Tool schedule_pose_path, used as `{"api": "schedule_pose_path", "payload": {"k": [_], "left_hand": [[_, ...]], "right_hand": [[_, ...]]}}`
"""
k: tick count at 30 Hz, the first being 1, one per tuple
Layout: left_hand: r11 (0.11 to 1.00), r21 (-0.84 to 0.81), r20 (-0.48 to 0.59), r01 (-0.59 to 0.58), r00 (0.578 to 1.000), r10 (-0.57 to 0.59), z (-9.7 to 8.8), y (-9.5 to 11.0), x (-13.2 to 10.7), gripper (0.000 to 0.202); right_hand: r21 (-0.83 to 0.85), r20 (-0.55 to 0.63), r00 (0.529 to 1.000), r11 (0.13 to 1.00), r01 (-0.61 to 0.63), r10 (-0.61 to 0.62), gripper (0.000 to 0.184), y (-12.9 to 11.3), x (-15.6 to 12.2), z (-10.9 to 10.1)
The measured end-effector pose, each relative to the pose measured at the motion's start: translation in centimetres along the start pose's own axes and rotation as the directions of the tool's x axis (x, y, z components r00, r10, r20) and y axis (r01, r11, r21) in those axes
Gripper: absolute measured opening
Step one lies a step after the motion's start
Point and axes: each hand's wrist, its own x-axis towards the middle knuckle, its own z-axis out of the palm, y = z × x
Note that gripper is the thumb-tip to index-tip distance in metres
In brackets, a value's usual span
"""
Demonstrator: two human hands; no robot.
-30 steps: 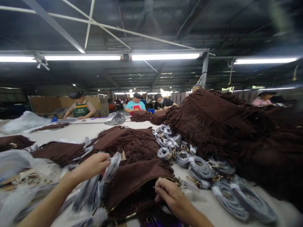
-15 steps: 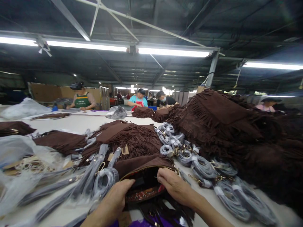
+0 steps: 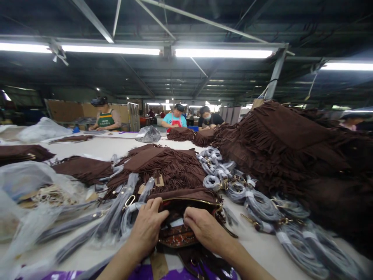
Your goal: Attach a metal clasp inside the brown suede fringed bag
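Since half a second ago both hands have drawn together over the open mouth of the brown suede bag, and the left hand has slid up from the bag's lower edge to its opening. The left hand's fingers are curled and pinched on the bag's near lip; the right hand lies just beside it, fingers bent and pressed into the patterned lining. The bag sits at the near edge of the table, its gold zipper rim gaping. Left of it lie wrapped grey straps; right of it, coiled grey strap bundles run along a tall pile of fringed brown bags. Across the far edge, other people stand at work.
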Motion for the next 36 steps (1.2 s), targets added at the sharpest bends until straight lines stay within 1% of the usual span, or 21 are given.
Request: {"api": "schedule_pose_path", "payload": {"k": [2, 4, 7, 9, 11, 14, 16, 18, 20, 22, 25, 27, 31, 33, 36], "left_hand": [[0.999, -0.026, 0.049, 0.023, 0.999, -0.021, 0.3, -0.5, 0.5, 0.036], [0.996, -0.077, 0.056, 0.039, 0.998, -0.034, 0.6, -1.0, 0.8, 0.031], [0.978, -0.201, 0.004, 0.053, 0.999, -0.054, 1.1, -1.6, 0.9, 0.022], [0.958, -0.279, -0.024, 0.064, 0.997, -0.073, 1.4, -1.8, 0.9, 0.016], [0.942, -0.328, -0.038, 0.073, 0.995, -0.091, 1.7, -1.9, 0.9, 0.015], [0.924, -0.373, -0.055, 0.082, 0.992, -0.11, 2.1, -2.1, 0.9, 0.014], [0.911, -0.404, -0.076, 0.08, 0.99, -0.121, 2.4, -2.1, 0.8, 0.014], [0.897, -0.436, -0.101, 0.067, 0.987, -0.123, 2.5, -2.2, 0.6, 0.022], [0.884, -0.465, -0.118, 0.04, 0.987, -0.107, 2.6, -2.3, 0.4, 0.034], [0.871, -0.491, -0.125, -0.001, 0.99, -0.069, 2.7, -2.5, 0.2, 0.041], [0.86, -0.509, -0.131, -0.044, 0.991, -0.027, 3.0, -2.6, 0.0, 0.026], [0.861, -0.507, -0.141, -0.041, 0.989, -0.035, 3.0, -2.6, 0.0, 0.02], [0.851, -0.524, -0.154, -0.038, 0.987, -0.051, 2.5, -2.2, -0.2, 0.018], [0.859, -0.51, -0.135, -0.043, 0.99, -0.031, 2.0, -1.9, -0.3, 0.018], [0.896, -0.443, -0.098, -0.012, 0.995, -0.035, 1.6, -1.6, -0.3, 0.011]], "right_hand": [[0.074, 0.016, 1.0, 0.997, -0.024, 0.023, 0.02, -0.1, 0.4, 1.3], [0.145, 0.021, 0.999, 0.988, -0.05, 0.048, 0.021, 0.0, 1.0, 2.6], [0.205, 0.019, 0.997, 0.976, -0.074, 0.072, 0.021, 0.2, 2.2, 4.0], [0.253, 0.022, 0.996, 0.964, -0.087, 0.084, 0.019, 0.3, 3.1, 4.7], [0.322, 0.039, 0.994, 0.94, -0.111, 0.104, 0.016, 0.4, 3.8, 5.1], [0.45, 0.093, 0.981, 0.872, -0.191, 0.168, 0.013, 0.6, 4.5, 5.7], [0.521, 0.138, 0.968, 0.816, -0.251, 0.21, 0.02, 0.8, 4.5, 5.9], [0.572, 0.17, 0.957, 0.767, -0.289, 0.234, 0.029, 1.0, 4.4, 6.0], [0.606, 0.186, 0.952, 0.734, -0.305, 0.242, 0.035, 1.0, 4.2, 6.0], [0.629, 0.192, 0.951, 0.713, -0.31, 0.244, 0.036, 1.1, 4.1, 6.2], [0.658, 0.185, 0.957, 0.695, -0.289, 0.223, 0.039, 1.4, 4.1, 6.5], [0.678, 0.168, 0.966, 0.687, -0.26, 0.199, 0.041, 1.6, 4.1, 6.8], [0.701, 0.147, 0.974, 0.677, -0.224, 0.169, 0.042, 2.1, 4.0, 7.1], [0.707, 0.14, 0.976, 0.674, -0.217, 0.167, 0.04, 2.1, 3.9, 7.2], [0.706, 0.117, 0.98, 0.68, -0.197, 0.163, 0.038, 1.9, 3.7, 7.1]]}}
